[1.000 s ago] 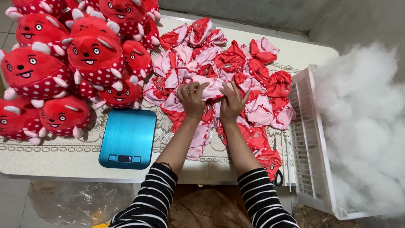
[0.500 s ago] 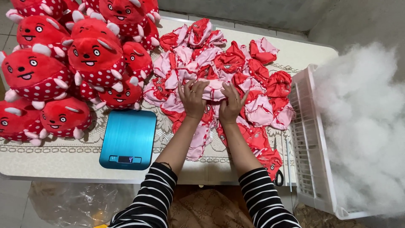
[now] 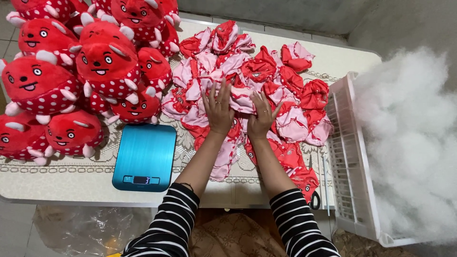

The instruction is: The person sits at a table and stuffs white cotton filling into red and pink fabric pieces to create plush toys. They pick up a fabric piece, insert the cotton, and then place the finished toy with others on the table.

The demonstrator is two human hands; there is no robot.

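A heap of flat, unstuffed red and pink toy skins (image 3: 266, 81) covers the middle of the table. My left hand (image 3: 218, 110) lies palm down on the heap with its fingers spread. Beside it, my right hand (image 3: 262, 116) also presses flat on the skins, fingers apart. Neither hand grips anything. A blue kitchen scale (image 3: 145, 157) sits on the table just left of my left forearm.
Several stuffed red plush toys (image 3: 95, 62) with white dots are piled at the left. A white plastic crate (image 3: 350, 157) full of white stuffing fibre (image 3: 409, 143) stands at the right. The table (image 3: 71, 183) has a lace-patterned cloth. Scissors (image 3: 315, 200) lie near the front edge.
Both hands stay flat on the skins, their fingers shifting only slightly. Nothing else has moved.
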